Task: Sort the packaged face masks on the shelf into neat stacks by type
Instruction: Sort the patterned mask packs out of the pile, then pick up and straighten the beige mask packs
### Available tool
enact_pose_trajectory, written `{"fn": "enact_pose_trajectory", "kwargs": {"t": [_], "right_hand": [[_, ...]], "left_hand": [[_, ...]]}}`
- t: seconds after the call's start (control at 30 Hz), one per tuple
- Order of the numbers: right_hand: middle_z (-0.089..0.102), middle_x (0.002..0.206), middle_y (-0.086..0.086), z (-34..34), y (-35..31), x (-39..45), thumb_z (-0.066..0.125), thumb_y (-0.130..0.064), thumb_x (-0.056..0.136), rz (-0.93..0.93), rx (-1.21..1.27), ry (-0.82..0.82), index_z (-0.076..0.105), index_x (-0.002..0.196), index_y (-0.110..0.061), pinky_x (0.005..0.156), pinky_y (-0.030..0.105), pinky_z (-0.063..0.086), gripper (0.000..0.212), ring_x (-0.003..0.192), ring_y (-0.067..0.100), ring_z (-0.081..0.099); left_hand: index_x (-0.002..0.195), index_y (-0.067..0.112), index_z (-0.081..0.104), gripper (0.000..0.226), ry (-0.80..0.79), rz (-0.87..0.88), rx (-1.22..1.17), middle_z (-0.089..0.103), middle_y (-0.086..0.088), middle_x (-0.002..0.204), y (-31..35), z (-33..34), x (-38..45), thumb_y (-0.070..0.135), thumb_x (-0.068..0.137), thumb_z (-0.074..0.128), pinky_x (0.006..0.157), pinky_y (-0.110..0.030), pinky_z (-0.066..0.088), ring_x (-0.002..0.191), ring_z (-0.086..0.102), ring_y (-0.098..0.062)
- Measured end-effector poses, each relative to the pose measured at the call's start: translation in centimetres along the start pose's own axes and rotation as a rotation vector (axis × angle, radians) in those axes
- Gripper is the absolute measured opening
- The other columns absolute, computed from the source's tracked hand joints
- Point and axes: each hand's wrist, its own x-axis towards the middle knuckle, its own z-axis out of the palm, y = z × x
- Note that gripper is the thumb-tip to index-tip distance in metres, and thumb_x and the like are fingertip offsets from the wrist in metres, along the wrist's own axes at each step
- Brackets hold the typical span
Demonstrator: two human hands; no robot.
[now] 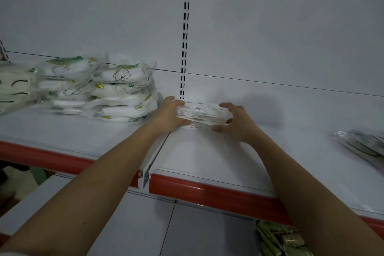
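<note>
A flat stack of clear-wrapped white masks [201,112] lies on the white shelf [207,158] near the slotted upright. My left hand [169,114] grips its left end, fingers curled over the top and thumb at the front. My right hand [233,123] grips its right end the same way. To the left stand two piles of bagged white masks with green print [122,93], [66,83]. At the far left lies another bundle of white masks with dark ear loops [14,91].
A slotted upright [185,33] runs up the back panel. The shelf has a red front strip [207,188] and a bracket seam [153,158]. Dark-wrapped packets [365,143] lie at the far right. Green packets [278,239] sit on the lower shelf.
</note>
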Motion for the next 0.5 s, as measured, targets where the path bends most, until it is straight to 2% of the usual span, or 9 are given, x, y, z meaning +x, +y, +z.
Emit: {"fn": "enact_pose_trajectory", "kwargs": {"t": [0.07, 0.17, 0.27, 0.37, 0.43, 0.5], "right_hand": [[0.041, 0.129, 0.007, 0.4, 0.3, 0.3, 0.084, -0.025, 0.078, 0.0, 0.038, 0.043, 0.052, 0.134, -0.023, 0.084, 0.025, 0.043, 0.064, 0.089, 0.017, 0.06], [0.044, 0.12, 0.005, 0.7, 0.4, 0.8, 0.082, -0.024, 0.079, 0.008, 0.053, 0.077, 0.058, 0.125, -0.022, 0.079, 0.023, 0.04, 0.052, 0.085, 0.017, 0.059], [0.043, 0.12, 0.005, 1.1, 0.5, 1.1, 0.082, -0.023, 0.079, 0.003, 0.053, 0.069, 0.057, 0.125, -0.021, 0.08, 0.023, 0.039, 0.052, 0.087, 0.02, 0.058], [0.041, 0.126, 0.005, 1.0, 0.4, 0.9, 0.081, -0.028, 0.08, 0.0, 0.052, 0.051, 0.053, 0.131, -0.021, 0.085, 0.026, 0.042, 0.059, 0.096, 0.02, 0.055], [0.036, 0.126, 0.0, 0.3, 0.3, 0.5, 0.078, -0.036, 0.083, -0.007, 0.059, 0.047, 0.049, 0.137, -0.022, 0.092, 0.029, 0.043, 0.063, 0.104, 0.018, 0.051], [0.04, 0.124, -0.001, -0.6, -0.2, 0.3, 0.071, -0.041, 0.088, -0.005, 0.076, 0.122, 0.05, 0.135, -0.021, 0.09, 0.029, 0.042, 0.055, 0.104, 0.016, 0.051]], "left_hand": [[0.149, 0.018, 0.041, 0.085, -0.053, 0.006, 0.02, 0.018, -0.005, 0.162, 0.4, -0.1, -0.2, 0.039, 0.077, 0.082, 0.114, -0.025, 0.019, 0.149, 0.019, -0.02], [0.144, 0.016, 0.047, 0.073, -0.035, -0.001, 0.021, 0.032, -0.008, 0.156, 0.6, 0.0, 0.0, 0.04, 0.082, 0.078, 0.114, -0.026, 0.021, 0.145, 0.029, -0.021], [0.139, 0.012, 0.054, 0.065, 0.028, 0.003, 0.009, 0.042, -0.011, 0.149, 0.5, 0.2, 0.2, 0.035, 0.083, 0.079, 0.115, -0.029, 0.025, 0.14, 0.037, -0.022], [0.142, 0.012, 0.05, 0.068, 0.045, 0.022, 0.029, 0.042, -0.011, 0.149, 0.7, 0.3, -0.1, 0.031, 0.084, 0.078, 0.115, -0.031, 0.025, 0.14, 0.037, -0.023], [0.145, 0.014, 0.045, 0.074, 0.053, 0.052, 0.08, 0.039, -0.01, 0.152, 0.9, 0.0, -0.3, 0.037, 0.083, 0.078, 0.117, -0.033, 0.023, 0.143, 0.031, -0.024], [0.146, 0.017, 0.045, 0.074, 0.094, 0.107, 0.153, 0.041, -0.007, 0.151, 1.2, -0.5, -0.3, 0.045, 0.084, 0.075, 0.117, -0.036, 0.023, 0.142, 0.03, -0.025]]}}
